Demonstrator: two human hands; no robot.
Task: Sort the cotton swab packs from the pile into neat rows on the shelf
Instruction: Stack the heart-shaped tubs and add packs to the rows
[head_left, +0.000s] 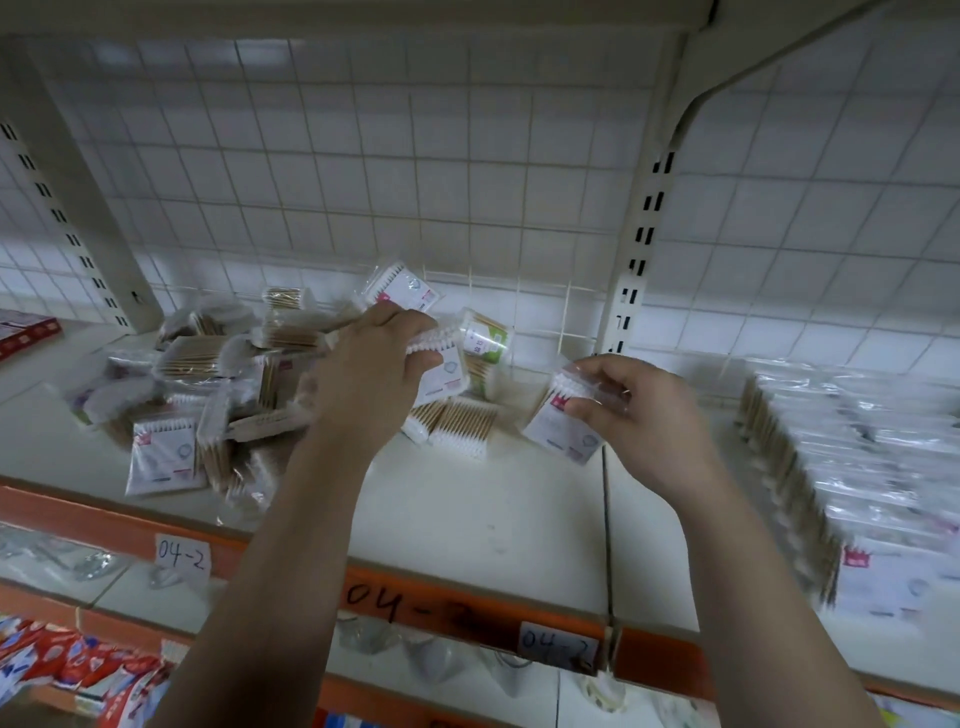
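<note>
While the shelf (467, 509) carries the loose pile (208, 384) at left and neat rows (857, 467) at right, my left hand (371, 379) clutches a few packs (447, 376), my right hand (644, 421) pinches one pack (563, 428): light, slippery film, I judge, best gripped by its edges.

A jumbled pile of clear plastic cotton swab packs (208, 384) with wooden sticks lies back-left on the white shelf (467, 514), packs tilted every way. The left hand (369, 384) grips one white-labelled pack (442, 378) at the pile's right edge. The right hand (649, 415) pinches a second labelled pack (563, 428), tilted. Neat rows of upright packs (831, 457) fill the shelf's right side.
</note>
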